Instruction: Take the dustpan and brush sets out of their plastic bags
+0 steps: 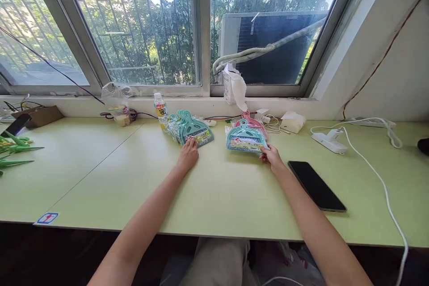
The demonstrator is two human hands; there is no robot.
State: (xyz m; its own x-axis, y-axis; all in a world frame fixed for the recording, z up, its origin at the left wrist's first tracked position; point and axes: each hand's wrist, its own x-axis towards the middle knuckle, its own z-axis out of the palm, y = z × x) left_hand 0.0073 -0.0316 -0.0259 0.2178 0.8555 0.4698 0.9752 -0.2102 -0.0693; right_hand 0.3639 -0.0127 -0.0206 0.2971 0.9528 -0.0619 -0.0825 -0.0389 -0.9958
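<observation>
My left hand (pixel 189 154) is at the lower edge of a teal mini dustpan and brush set (pixel 197 130), its fingers closed over the printed label. That set is the front one of several similar teal sets in clear wrapping, leaning together. My right hand (pixel 272 157) grips another wrapped teal dustpan and brush set (pixel 245 136) by its lower right corner, thumb on the front. This set stands tilted, its handle pointing away from me. Just behind it show pink dustpans (pixel 247 117), partly covered by the teal one.
A bottle (pixel 161 109) stands left of the teal sets. A black phone (pixel 317 185) lies beside my right forearm, near a white power strip (pixel 330 141) and cable. A tissue pack (pixel 233 85) sits on the sill. Green pointed items (pixel 16 147) lie far left.
</observation>
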